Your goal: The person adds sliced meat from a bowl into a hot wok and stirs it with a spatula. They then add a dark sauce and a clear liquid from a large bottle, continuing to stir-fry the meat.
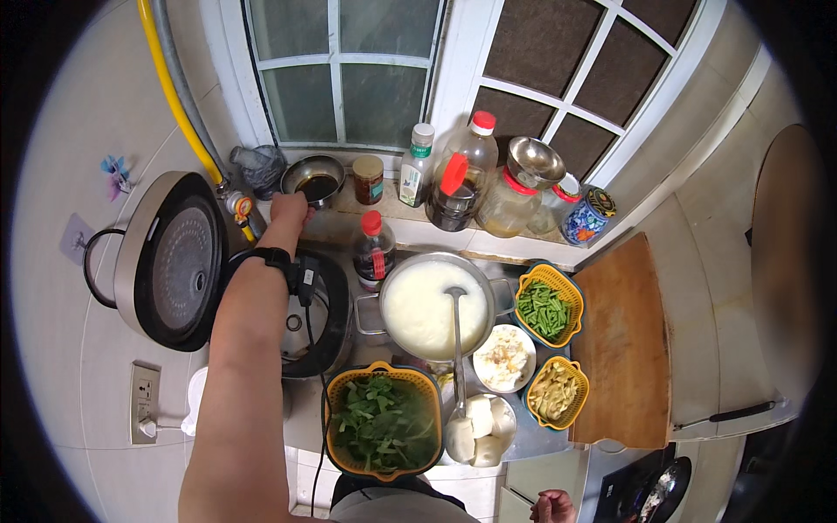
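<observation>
My left hand (291,210) reaches far forward to the ledge, its fingers at the near rim of a small metal bowl (312,181) with dark liquid inside. The fingertips are partly hidden, so I cannot tell how firmly they hold it. A rice cooker (340,327) stands under my forearm, its lid (176,261) raised. Low in view, my right hand (553,506) hangs near my body with fingers curled; whether it holds anything is unclear. Between the hands stands a metal pot (428,307) of whitish liquid with a ladle (458,340) in it.
Baskets hold leafy greens (382,425), cut green beans (543,312) and yellowish slices (552,391). Nearby are a bowl of white food (503,358) and white blocks (480,416). Bottles and jars line the ledge, among them a red-capped bottle (467,173). A wooden board (621,346) leans at right.
</observation>
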